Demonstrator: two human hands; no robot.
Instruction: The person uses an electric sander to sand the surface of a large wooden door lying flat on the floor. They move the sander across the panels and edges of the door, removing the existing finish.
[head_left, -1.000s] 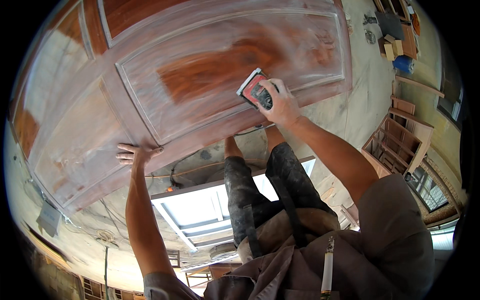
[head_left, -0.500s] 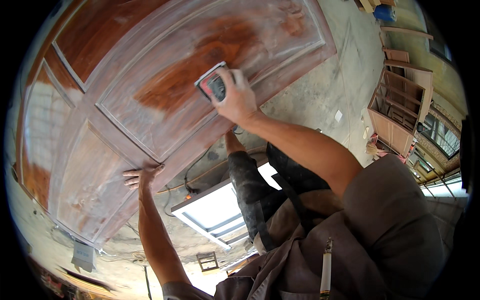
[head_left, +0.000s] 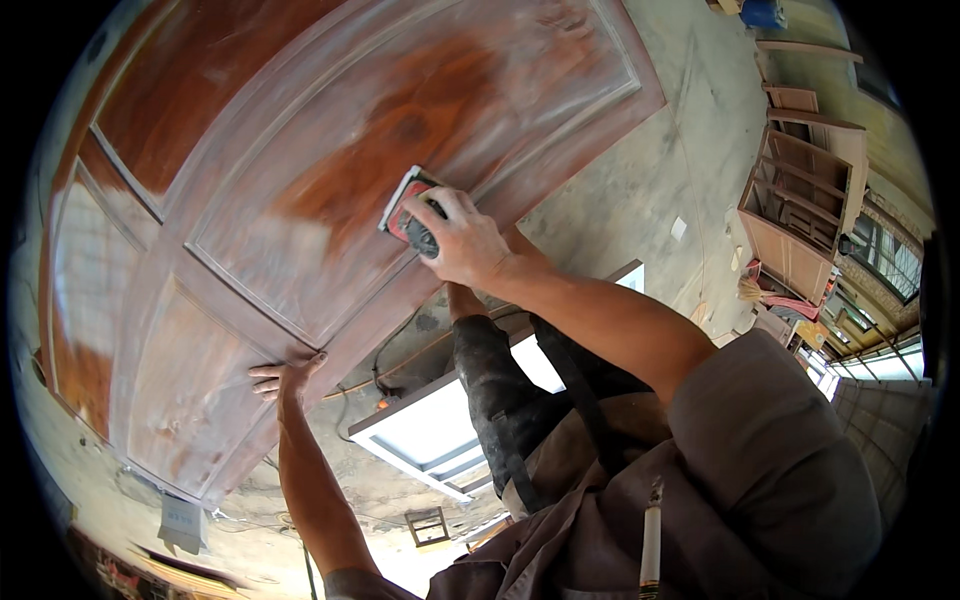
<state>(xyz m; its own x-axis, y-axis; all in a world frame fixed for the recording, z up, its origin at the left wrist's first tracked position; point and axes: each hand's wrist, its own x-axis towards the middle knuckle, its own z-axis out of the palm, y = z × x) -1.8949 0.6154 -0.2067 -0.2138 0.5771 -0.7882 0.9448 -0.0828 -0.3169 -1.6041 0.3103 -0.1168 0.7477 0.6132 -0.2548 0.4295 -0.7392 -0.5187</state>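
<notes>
A large panelled wooden door [head_left: 250, 215] lies before me, reddish brown with a whitish, dusty film over much of it. Darker, glossier patches show in its middle and far left. My right hand [head_left: 465, 240] is closed round a red and black hand sander [head_left: 398, 205]. The sander's pale-edged pad is tilted, against or close to the near part of the large middle panel; contact is hard to make out. My left hand [head_left: 288, 378] rests with spread fingers on the door's near edge, beside the joint between two panels.
A white-topped frame [head_left: 420, 430] stands below the door by my legs, with a dark cord [head_left: 378, 365] near it. A grey box [head_left: 183, 525] sits beyond the door's lower left corner. Wooden cabinet frames [head_left: 800, 190] stand at the right. A cigarette [head_left: 651, 545] juts up at the lower edge.
My right hand has drawn the sander toward me, from further up the middle panel to nearer its close side, and turned it somewhat. My left hand stays on the door's edge.
</notes>
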